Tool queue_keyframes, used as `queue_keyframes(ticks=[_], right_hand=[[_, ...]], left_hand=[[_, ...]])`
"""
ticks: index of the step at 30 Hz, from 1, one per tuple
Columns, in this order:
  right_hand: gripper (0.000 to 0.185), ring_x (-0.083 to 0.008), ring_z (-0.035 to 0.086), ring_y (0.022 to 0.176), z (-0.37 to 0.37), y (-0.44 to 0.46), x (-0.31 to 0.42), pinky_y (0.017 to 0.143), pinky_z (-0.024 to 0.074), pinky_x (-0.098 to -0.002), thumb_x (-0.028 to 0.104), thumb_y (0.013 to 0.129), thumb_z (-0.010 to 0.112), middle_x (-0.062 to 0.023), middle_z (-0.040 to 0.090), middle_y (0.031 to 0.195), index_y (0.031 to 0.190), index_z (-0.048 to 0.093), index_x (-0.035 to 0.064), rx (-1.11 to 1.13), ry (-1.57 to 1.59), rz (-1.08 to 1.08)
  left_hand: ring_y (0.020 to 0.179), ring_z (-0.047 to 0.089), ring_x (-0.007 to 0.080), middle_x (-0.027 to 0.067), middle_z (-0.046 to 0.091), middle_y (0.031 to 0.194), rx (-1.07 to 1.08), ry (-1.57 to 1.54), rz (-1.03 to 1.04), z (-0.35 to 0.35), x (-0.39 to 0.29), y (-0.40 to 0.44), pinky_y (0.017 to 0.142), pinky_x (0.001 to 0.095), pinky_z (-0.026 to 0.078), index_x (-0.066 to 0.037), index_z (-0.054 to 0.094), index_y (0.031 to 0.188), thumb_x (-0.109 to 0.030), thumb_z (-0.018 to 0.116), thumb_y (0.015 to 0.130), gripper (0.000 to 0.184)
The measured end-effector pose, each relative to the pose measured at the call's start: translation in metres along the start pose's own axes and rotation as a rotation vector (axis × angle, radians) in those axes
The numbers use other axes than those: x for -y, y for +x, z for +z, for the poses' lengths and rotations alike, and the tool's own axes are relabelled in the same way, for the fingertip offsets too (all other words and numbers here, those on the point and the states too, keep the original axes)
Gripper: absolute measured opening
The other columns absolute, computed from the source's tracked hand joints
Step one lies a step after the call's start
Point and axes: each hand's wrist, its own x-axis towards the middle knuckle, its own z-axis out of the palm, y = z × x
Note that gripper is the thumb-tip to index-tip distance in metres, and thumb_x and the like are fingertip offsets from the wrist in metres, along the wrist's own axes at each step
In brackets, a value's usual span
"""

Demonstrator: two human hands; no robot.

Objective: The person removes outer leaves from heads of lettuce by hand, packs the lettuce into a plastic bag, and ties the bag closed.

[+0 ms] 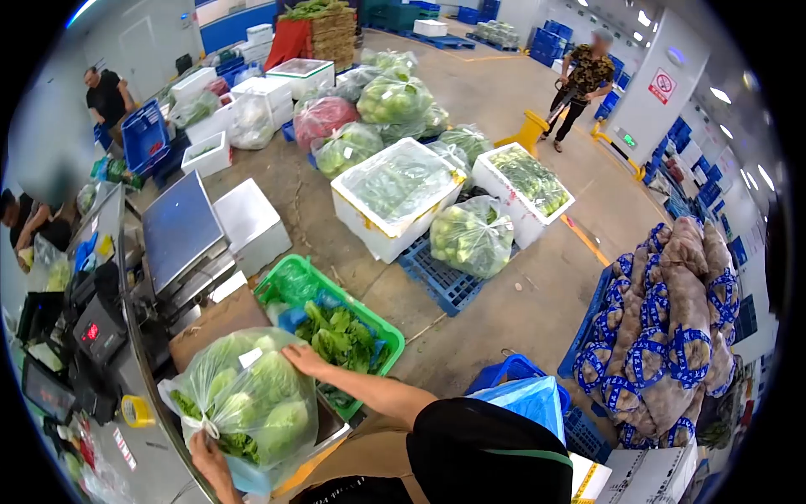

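Note:
A large clear plastic bag (pixel 252 399) full of pale green leafy heads, with a white label on top, sits in front of me beside the steel counter. Its gathered, tied neck (pixel 208 428) is at the lower left. My left hand (pixel 210 460) is at that neck, its fingers closed on the bag. My right hand (pixel 304 359) lies on the bag's upper right side with the fingers spread. Just beyond the bag, a green crate (pixel 393 340) holds dark leafy greens (pixel 340 336) and a clear bag.
Left are a steel counter (pixel 155 454), yellow tape roll (pixel 136 411) and platform scale (pixel 180 227). Foam boxes (pixel 390 197) and bagged vegetables stand ahead on a blue pallet (pixel 445 286). Mesh sacks (pixel 663 328) are right. Several people are farther off, one (pixel 579 80) holding a yellow pallet jack.

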Motion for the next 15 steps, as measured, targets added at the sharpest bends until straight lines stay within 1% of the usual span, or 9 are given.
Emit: queue_keyframes(ticks=[2,4,7,8,10,12,13,14,15], right_hand=[[0.073,-0.036,0.032,0.133,-0.005,0.001,-0.003,0.108,0.0287,-0.0424,0.063,0.089,0.039,-0.021,0.028,0.147,0.142,0.037,0.0118,0.03,0.001,-0.01],[0.07,-0.0357,0.032,0.133,-0.018,0.015,-0.026,0.107,0.0297,-0.0427,0.058,0.091,0.041,-0.0207,0.03,0.146,0.141,0.037,0.0095,0.149,-0.063,-0.14],[0.055,-0.033,0.045,0.124,-0.091,-0.035,-0.011,0.101,0.0373,-0.0401,0.037,0.092,0.052,-0.0202,0.048,0.132,0.134,0.046,0.0028,0.296,-0.077,-0.04],[0.051,-0.0322,0.053,0.114,-0.096,-0.017,-0.059,0.095,0.0417,-0.0404,0.034,0.092,0.051,-0.0185,0.053,0.127,0.131,0.05,0.0019,0.211,-0.13,-0.236],[0.048,-0.0287,0.061,0.092,-0.15,-0.038,-0.099,0.082,0.0474,-0.0393,0.032,0.091,0.049,-0.0162,0.062,0.113,0.127,0.053,0.0005,0.228,0.047,-0.034],[0.046,-0.029,0.062,0.088,-0.2,-0.04,-0.184,0.077,0.0491,-0.0401,0.03,0.091,0.045,-0.0169,0.064,0.107,0.125,0.055,0.0009,0.121,-0.333,-0.054],[0.039,-0.0384,0.06,0.093,-0.217,-0.057,-0.238,0.076,0.0489,-0.0466,0.036,0.086,0.048,-0.0174,0.065,0.102,0.102,0.065,0.0057,-0.111,-0.346,0.064],[0.035,-0.0388,0.061,0.092,-0.231,-0.073,-0.284,0.076,0.0495,-0.0474,0.032,0.084,0.05,-0.018,0.065,0.098,0.098,0.065,0.0033,-0.241,-0.407,0.106],[0.031,-0.0383,0.063,0.091,-0.251,-0.099,-0.333,0.077,0.0501,-0.0475,0.028,0.084,0.051,-0.0194,0.066,0.096,0.093,0.067,0.0028,-0.135,-0.59,0.235]], left_hand=[[0.081,0.06,0.0255,0.0136,0.058,0.097,0.118,-0.253,-0.167,-0.011,-0.005,0.013,0.064,0.0309,0.048,0.002,0.059,0.109,0.001,0.054,0.083,0.026],[0.088,0.057,0.02,0.0111,0.053,0.111,0.171,-0.326,-0.133,-0.013,-0.003,0.014,0.062,0.0277,0.045,0.002,0.058,0.11,0.005,0.056,0.075,0.035],[0.101,0.053,0.0186,0.0118,0.04,0.131,0.131,-0.354,-0.229,-0.006,0.006,0.004,0.063,0.0262,0.045,-0.003,0.056,0.117,0.002,0.063,0.064,0.054],[0.089,0.056,0.0174,0.0109,0.051,0.117,-0.003,-0.224,-0.187,-0.002,-0.006,0.007,0.06,0.0265,0.046,-0.003,0.056,0.113,-0.002,0.064,0.068,0.046],[0.097,0.055,0.023,0.014,0.056,0.116,0.159,-0.389,-0.302,-0.012,-0.003,0.011,0.079,0.0318,0.046,-0.001,0.054,0.12,-0.008,0.057,0.089,0.031],[0.082,0.057,0.0187,0.0099,0.058,0.104,0.147,-0.463,-0.37,-0.007,0.003,0.018,0.066,0.0294,0.047,-0.005,0.057,0.114,-0.008,0.062,0.083,0.032],[0.078,0.057,0.0169,0.0087,0.058,0.1,0.146,-0.447,-0.43,-0.003,0.004,0.023,0.061,0.0277,0.046,-0.005,0.057,0.111,-0.009,0.064,0.078,0.034],[0.073,0.057,0.0151,0.0076,0.059,0.095,0.144,-0.427,-0.492,-0.001,0.003,0.028,0.056,0.0261,0.045,-0.005,0.057,0.109,-0.01,0.065,0.074,0.036],[0.06,0.054,0.0131,0.0041,0.058,0.078,0.085,-0.543,-0.434,0.004,0.001,0.03,0.051,0.0253,0.043,-0.004,0.057,0.103,-0.017,0.063,0.082,0.025]])
